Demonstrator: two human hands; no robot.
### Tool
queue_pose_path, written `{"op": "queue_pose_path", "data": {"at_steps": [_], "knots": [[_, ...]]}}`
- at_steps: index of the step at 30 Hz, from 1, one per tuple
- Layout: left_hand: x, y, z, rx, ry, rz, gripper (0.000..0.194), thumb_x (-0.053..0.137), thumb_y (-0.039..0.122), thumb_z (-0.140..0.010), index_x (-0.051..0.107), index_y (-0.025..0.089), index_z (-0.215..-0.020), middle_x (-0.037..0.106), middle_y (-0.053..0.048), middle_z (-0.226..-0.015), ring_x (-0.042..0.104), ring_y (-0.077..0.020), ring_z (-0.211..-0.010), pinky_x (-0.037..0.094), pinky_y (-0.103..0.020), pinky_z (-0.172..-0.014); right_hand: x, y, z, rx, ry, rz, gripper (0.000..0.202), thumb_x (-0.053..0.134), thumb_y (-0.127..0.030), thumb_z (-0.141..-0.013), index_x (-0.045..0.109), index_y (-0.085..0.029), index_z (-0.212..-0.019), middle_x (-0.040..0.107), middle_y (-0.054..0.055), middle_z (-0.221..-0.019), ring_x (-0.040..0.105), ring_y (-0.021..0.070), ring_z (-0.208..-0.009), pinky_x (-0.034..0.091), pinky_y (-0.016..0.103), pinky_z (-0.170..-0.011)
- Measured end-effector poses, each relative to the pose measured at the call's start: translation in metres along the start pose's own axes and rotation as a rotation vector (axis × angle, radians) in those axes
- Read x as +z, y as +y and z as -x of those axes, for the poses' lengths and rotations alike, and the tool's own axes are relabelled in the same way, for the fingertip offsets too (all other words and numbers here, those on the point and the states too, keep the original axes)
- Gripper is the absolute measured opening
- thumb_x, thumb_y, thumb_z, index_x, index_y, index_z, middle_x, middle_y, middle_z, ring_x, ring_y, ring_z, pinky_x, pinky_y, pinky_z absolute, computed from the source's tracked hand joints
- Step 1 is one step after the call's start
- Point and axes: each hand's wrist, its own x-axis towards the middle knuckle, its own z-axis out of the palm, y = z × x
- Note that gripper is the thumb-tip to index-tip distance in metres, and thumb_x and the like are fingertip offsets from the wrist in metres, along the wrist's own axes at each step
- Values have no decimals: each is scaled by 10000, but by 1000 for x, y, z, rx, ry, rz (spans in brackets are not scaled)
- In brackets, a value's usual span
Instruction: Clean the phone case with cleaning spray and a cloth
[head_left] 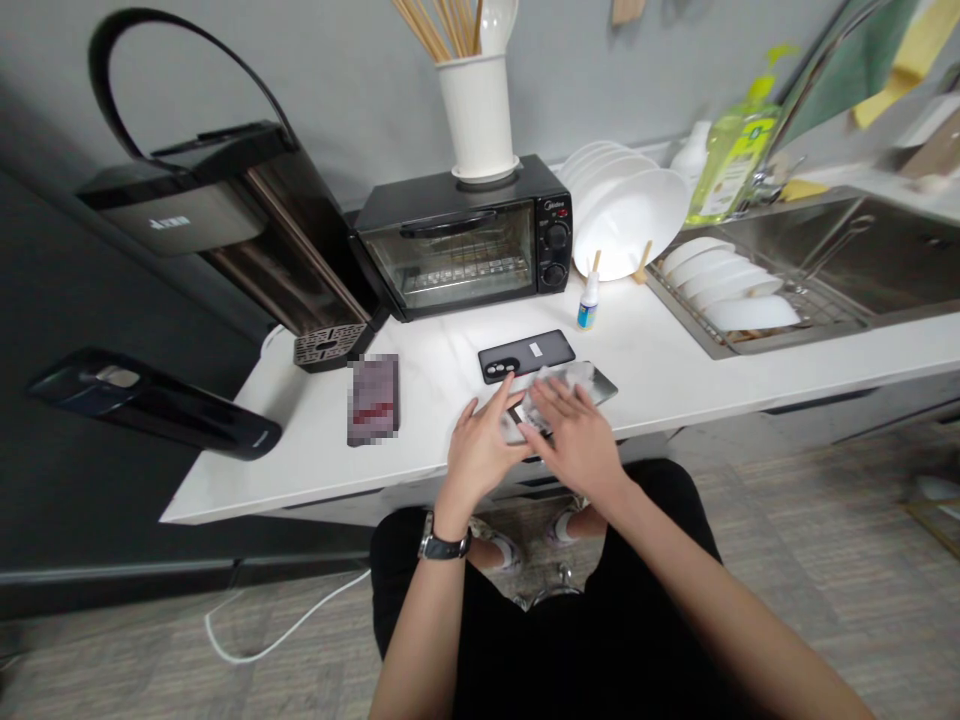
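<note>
A phone (pixel 606 387) lies on the white counter near its front edge, partly hidden by my hands. My left hand (pixel 484 440) is at its left end, thumb and fingers apart around the edge. Over the phone, my right hand (pixel 574 430) presses a crumpled white tissue (pixel 538 400) against the surface with its fingers. Just behind is a dark phone case (pixel 527 356) with camera holes and a small white label. A small white bottle with a blue label (pixel 588 305) stands behind the phone, to the right of the case.
A pixelated flat object (pixel 374 400) lies left of my hands. Behind are a toaster oven (pixel 457 250), a coffee-machine-like appliance (pixel 300 230) and white plates (pixel 630 225). The sink (pixel 862 260) with bowls is right; a dark cylindrical device (pixel 165 405) is left.
</note>
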Motion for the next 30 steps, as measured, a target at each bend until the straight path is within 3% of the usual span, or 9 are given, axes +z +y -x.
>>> {"op": "queue_pose_path", "data": {"at_steps": [3, 5, 10, 13, 15, 19, 24, 27, 30], "knots": [[2, -2, 0, -26, -6, -52, 1009, 716, 212, -875, 135, 356, -1688, 608, -15, -1542, 605, -225, -1402, 282, -463, -1313, 3, -36, 14, -78, -44, -75, 600, 479, -495, -1067, 584, -74, -1481, 576, 179, -1542, 515, 338, -1475, 381, 547, -1243], [3, -3, 0, -32, -1, -65, 1019, 723, 206, -865, 140, 349, -1688, 594, -21, -1556, 610, -225, -1396, 283, -458, -1313, -2, -38, 26, -114, -66, -111, 557, 468, -469, -1075, 572, -123, -1500, 572, 139, -1558, 511, 307, -1482, 381, 545, -1248], [2, -2, 0, 10, 7, -6, 1125, 829, 419, -849, 70, 404, -1678, 620, 3, -1530, 550, -219, -1455, 252, -505, -1316, -23, 24, 36, -24, -45, -31, 524, 427, -427, -1097, 508, -195, -1559, 536, 93, -1595, 492, 283, -1500, 384, 557, -1237], [0, 0, 0, 5, 6, 0, 1134, 844, 458, -839, 75, 430, -1672, 618, 6, -1531, 551, -226, -1454, 236, -521, -1317, -26, 66, 22, 116, 34, 56, 531, 409, -445, -1101, 534, -173, -1540, 567, 121, -1565, 532, 314, -1465, 388, 568, -1220], [0, 1, 0, 3, 1, 1, 1130, 845, 457, -838, 83, 427, -1673, 617, 3, -1532, 551, -228, -1455, 224, -521, -1321, -22, 76, 10, 178, 78, 88, 560, 419, -476, -1093, 566, -132, -1510, 610, 162, -1516, 559, 346, -1435, 388, 578, -1210], [0, 0, 0, 8, 5, -5, 1107, 815, 431, -862, 63, 425, -1675, 607, 11, -1542, 547, -218, -1459, 235, -518, -1321, -5, 39, -3, 134, 74, 73, 634, 474, -546, -1060, 574, -100, -1499, 566, 193, -1553, 491, 402, -1479, 365, 620, -1212], [2, -3, 0, -10, -23, -80, 1040, 710, 234, -891, 61, 353, -1695, 638, -18, -1509, 595, -213, -1414, 262, -468, -1318, 4, -32, 18, -90, -71, -92, 698, 499, -579, -1043, 518, -90, -1540, 531, 175, -1587, 459, 345, -1514, 340, 576, -1258], [2, -2, 1, -13, -17, -84, 1037, 723, 252, -890, 75, 344, -1694, 625, -31, -1524, 576, -210, -1433, 264, -465, -1314, -3, -30, 32, -126, -90, -131, 595, 476, -514, -1069, 518, -164, -1549, 527, 120, -1601, 476, 291, -1509, 351, 539, -1261], [2, -1, 2, 21, -16, -22, 1066, 773, 381, -894, 57, 382, -1684, 598, -20, -1552, 533, -207, -1471, 232, -495, -1320, -13, 7, 31, -56, -60, -64, 550, 439, -464, -1092, 496, -192, -1566, 523, 95, -1606, 478, 280, -1508, 347, 551, -1258]]}}
